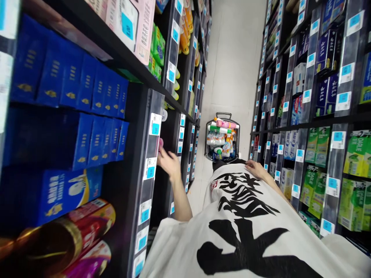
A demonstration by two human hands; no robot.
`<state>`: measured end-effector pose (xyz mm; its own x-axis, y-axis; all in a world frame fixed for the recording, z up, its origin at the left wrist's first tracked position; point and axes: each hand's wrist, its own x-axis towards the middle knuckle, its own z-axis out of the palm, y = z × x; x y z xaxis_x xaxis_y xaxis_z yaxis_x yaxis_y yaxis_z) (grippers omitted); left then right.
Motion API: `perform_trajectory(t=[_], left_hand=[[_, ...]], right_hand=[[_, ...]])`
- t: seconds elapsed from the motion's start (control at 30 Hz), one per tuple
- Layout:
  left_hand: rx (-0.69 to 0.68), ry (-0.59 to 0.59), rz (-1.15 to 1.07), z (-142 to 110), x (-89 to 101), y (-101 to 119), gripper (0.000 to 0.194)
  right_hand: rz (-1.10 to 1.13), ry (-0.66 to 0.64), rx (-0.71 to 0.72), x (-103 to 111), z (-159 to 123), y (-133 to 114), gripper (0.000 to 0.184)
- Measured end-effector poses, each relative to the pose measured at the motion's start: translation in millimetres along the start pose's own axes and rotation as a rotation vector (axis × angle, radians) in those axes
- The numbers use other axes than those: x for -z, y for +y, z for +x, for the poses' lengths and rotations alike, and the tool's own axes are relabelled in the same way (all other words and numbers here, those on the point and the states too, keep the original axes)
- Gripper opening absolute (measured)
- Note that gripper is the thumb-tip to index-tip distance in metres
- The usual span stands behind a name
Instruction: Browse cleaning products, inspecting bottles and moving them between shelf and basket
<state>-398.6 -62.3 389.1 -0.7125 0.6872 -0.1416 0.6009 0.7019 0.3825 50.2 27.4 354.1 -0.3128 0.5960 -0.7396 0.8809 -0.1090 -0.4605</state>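
My left hand (168, 160) reaches toward the black shelf edge (152, 150) on the left, fingers partly curled near a small pink thing (160, 143) behind the price-tag strip; whether it grips it is unclear. My right hand (255, 168) rests against the hem of my white shirt with black lettering (243, 216), fingers bent and mostly hidden. Blue boxes (87, 112) fill the shelves left of my left hand.
A shopping basket (222, 137) full of bottles and packets stands on the pale floor ahead in the narrow aisle. Green and dark-blue boxes (355, 154) line the right shelves. Red cans (72, 231) lie at the lower left.
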Motion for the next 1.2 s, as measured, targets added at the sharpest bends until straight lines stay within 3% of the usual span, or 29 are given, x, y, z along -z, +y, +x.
perform_trajectory(t=[0.07, 0.13, 0.2, 0.27, 0.33, 0.47, 0.67, 0.83, 0.93, 1.03, 1.2], left_hand=[[-0.008, -0.189, -0.047, -12.6, -30.7, 6.2, 0.056], [-0.061, -0.580, -0.121, -37.3, -69.3, 17.4, 0.053], [-0.091, -0.811, -0.164, -68.0, -107.4, 27.7, 0.042], [-0.101, -0.972, -0.193, -96.6, -138.3, 32.4, 0.027], [-0.091, -1.060, -0.221, -116.5, -159.8, 29.7, 0.023], [0.000, -1.075, -0.274, -121.6, -180.5, 4.7, 0.031], [0.222, -1.008, -0.274, -81.4, -185.2, -48.0, 0.034], [0.448, -0.955, -0.346, -49.2, -201.0, -65.8, 0.037], [0.615, -0.928, -0.450, -39.2, -231.6, -61.7, 0.038], [0.773, -0.907, -0.588, -34.1, -274.2, -49.5, 0.039], [0.974, -0.898, -0.777, -22.6, -355.6, -24.0, 0.041]], right_hand=[[-0.004, -0.007, 0.001, -3.2, 2.3, -2.5, 0.025], [0.001, -0.017, 0.007, -7.5, 4.4, -4.4, 0.026], [0.012, -0.032, 0.014, -12.7, 6.1, -5.4, 0.026], [0.022, -0.046, 0.010, -18.0, 6.8, -5.1, 0.026], [0.030, -0.055, -0.004, -22.4, 6.8, -3.7, 0.027], [0.045, -0.057, -0.040, -28.0, 5.8, 0.3, 0.027], [0.118, -0.015, -0.093, -33.6, -0.5, 6.0, 0.031], [0.177, 0.057, -0.158, -37.9, -20.6, 13.6, 0.040], [0.175, 0.101, -0.212, -43.5, -36.0, 18.6, 0.043], [0.189, 0.097, -0.252, -59.0, -49.5, 30.3, 0.050], [0.494, 0.243, -0.460, -111.0, -61.5, 87.9, 0.049]])
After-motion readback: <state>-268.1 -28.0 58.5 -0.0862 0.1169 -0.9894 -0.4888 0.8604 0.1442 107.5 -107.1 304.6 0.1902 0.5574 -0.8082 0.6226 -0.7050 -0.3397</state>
